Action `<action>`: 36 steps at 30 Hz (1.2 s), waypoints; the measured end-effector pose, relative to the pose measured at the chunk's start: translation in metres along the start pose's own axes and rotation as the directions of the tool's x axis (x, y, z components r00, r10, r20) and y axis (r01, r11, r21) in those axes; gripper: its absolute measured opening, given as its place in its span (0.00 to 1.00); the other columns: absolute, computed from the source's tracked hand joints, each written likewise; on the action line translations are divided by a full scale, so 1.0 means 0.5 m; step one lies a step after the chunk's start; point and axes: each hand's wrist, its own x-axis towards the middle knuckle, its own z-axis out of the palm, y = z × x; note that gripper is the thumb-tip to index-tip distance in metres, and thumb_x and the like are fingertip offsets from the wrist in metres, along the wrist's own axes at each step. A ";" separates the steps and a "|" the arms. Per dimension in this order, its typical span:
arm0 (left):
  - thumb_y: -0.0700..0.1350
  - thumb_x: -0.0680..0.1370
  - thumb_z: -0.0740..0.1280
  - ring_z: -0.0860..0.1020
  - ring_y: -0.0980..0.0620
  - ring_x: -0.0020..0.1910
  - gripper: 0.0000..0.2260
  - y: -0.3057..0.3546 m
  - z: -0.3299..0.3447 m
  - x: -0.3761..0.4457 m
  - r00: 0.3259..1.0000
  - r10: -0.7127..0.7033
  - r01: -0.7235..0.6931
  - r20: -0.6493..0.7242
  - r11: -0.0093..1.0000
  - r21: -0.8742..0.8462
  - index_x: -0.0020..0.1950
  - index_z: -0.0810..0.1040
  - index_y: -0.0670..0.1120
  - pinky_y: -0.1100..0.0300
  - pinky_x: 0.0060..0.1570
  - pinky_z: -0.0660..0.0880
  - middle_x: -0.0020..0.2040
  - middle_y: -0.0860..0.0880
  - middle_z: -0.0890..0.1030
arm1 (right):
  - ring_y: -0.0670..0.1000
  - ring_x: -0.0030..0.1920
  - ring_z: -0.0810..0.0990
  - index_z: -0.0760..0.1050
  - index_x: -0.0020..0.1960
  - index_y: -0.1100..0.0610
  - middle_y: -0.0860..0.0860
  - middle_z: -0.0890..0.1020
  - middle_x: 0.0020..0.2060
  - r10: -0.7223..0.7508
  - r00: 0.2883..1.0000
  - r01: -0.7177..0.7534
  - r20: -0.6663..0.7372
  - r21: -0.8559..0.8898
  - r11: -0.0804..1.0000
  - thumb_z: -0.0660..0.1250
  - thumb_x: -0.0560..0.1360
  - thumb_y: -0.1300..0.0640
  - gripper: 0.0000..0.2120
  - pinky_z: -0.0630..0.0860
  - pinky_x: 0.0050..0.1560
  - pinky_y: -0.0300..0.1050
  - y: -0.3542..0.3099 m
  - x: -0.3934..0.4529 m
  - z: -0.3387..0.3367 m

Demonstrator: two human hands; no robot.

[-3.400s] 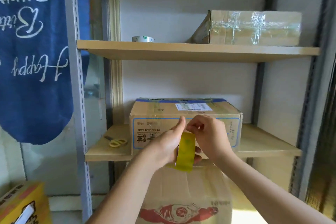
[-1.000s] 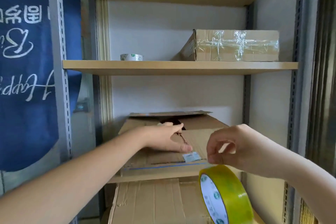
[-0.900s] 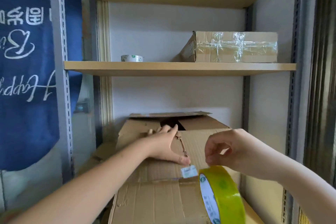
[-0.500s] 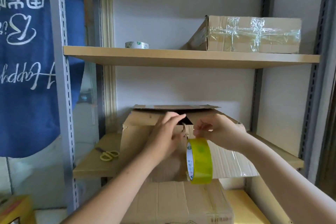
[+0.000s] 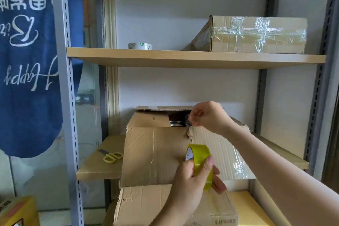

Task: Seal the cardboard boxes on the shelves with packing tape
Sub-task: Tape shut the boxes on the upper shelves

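Observation:
A brown cardboard box [image 5: 156,154] stands on the middle shelf [image 5: 99,167] with its top flaps partly open and a dark gap at the top. My right hand [image 5: 207,116] pinches the free end of the tape at the box's top edge, by the gap. Below it, my left hand [image 5: 194,180] grips the yellow-green roll of packing tape [image 5: 200,163] in front of the box's front face. A thin strip of tape seems to run between the two hands. On the upper shelf [image 5: 183,57] lies a flat box wrapped in clear tape [image 5: 256,35].
Yellow-handled scissors [image 5: 111,157] lie on the middle shelf left of the box. A second tape roll [image 5: 140,46] sits on the upper shelf. Another cardboard box [image 5: 174,205] stands below. A blue banner [image 5: 27,60] hangs left of the grey upright [image 5: 64,79].
The box was turned with its open flaps up. My left hand left the box top and took hold of the roll lower down. My right hand rose to the top edge with the tape end.

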 end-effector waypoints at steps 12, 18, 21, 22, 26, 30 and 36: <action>0.50 0.83 0.58 0.85 0.43 0.43 0.18 -0.012 0.029 -0.037 0.988 -0.145 0.156 0.060 0.958 -0.242 0.53 0.75 0.34 0.58 0.46 0.79 0.45 0.37 0.86 | 0.41 0.37 0.73 0.83 0.43 0.57 0.47 0.79 0.38 0.145 0.989 -0.137 0.042 -0.145 0.980 0.72 0.74 0.61 0.02 0.66 0.32 0.31 0.036 0.063 0.056; 0.50 0.83 0.58 0.85 0.45 0.40 0.16 -0.036 0.043 -0.041 0.990 -0.140 0.140 0.016 0.965 -0.223 0.48 0.74 0.38 0.60 0.49 0.78 0.44 0.38 0.86 | 0.50 0.47 0.77 0.82 0.54 0.57 0.53 0.82 0.53 0.270 0.952 -0.214 0.147 -0.311 0.926 0.71 0.76 0.55 0.09 0.76 0.43 0.40 0.036 0.079 0.063; 0.52 0.81 0.59 0.85 0.45 0.40 0.16 -0.059 0.045 -0.044 0.992 -0.126 0.120 -0.017 0.970 -0.210 0.47 0.75 0.39 0.61 0.45 0.78 0.44 0.38 0.86 | 0.53 0.53 0.72 0.63 0.76 0.56 0.56 0.65 0.70 0.288 0.946 -0.227 0.146 -0.334 0.915 0.71 0.76 0.56 0.32 0.73 0.48 0.42 0.037 0.087 0.066; 0.52 0.81 0.59 0.85 0.44 0.40 0.16 -0.060 0.044 -0.046 0.992 -0.126 0.118 -0.027 0.971 -0.209 0.47 0.76 0.39 0.62 0.44 0.78 0.43 0.37 0.86 | 0.54 0.55 0.72 0.59 0.78 0.55 0.56 0.63 0.70 0.255 0.960 -0.209 0.120 -0.302 0.930 0.71 0.75 0.58 0.36 0.73 0.49 0.41 0.039 0.084 0.065; 0.49 0.83 0.60 0.85 0.44 0.39 0.15 -0.055 0.036 -0.045 0.994 -0.105 0.095 -0.027 0.966 -0.239 0.49 0.77 0.37 0.63 0.42 0.77 0.43 0.37 0.85 | 0.55 0.48 0.79 0.81 0.52 0.56 0.51 0.80 0.46 -0.206 0.978 0.204 0.030 -0.332 0.921 0.68 0.78 0.54 0.07 0.72 0.46 0.47 0.047 0.037 0.081; 0.54 0.83 0.60 0.85 0.42 0.40 0.19 -0.081 0.036 -0.048 0.979 -0.192 0.179 -0.070 0.971 -0.160 0.47 0.78 0.38 0.59 0.41 0.79 0.42 0.37 0.85 | 0.52 0.36 0.75 0.77 0.45 0.53 0.48 0.78 0.36 -0.184 0.974 0.226 0.134 -0.479 0.848 0.53 0.82 0.39 0.22 0.68 0.35 0.46 0.049 -0.016 0.104; 0.68 0.78 0.54 0.82 0.61 0.46 0.18 -0.262 0.060 -0.134 0.937 -0.318 0.345 -0.147 0.913 0.218 0.39 0.81 0.69 0.69 0.50 0.73 0.44 0.59 0.85 | 0.58 0.41 0.80 0.72 0.41 0.53 0.52 0.81 0.38 -0.280 0.957 0.273 0.082 -0.593 0.757 0.48 0.84 0.43 0.22 0.64 0.35 0.47 0.055 0.000 0.120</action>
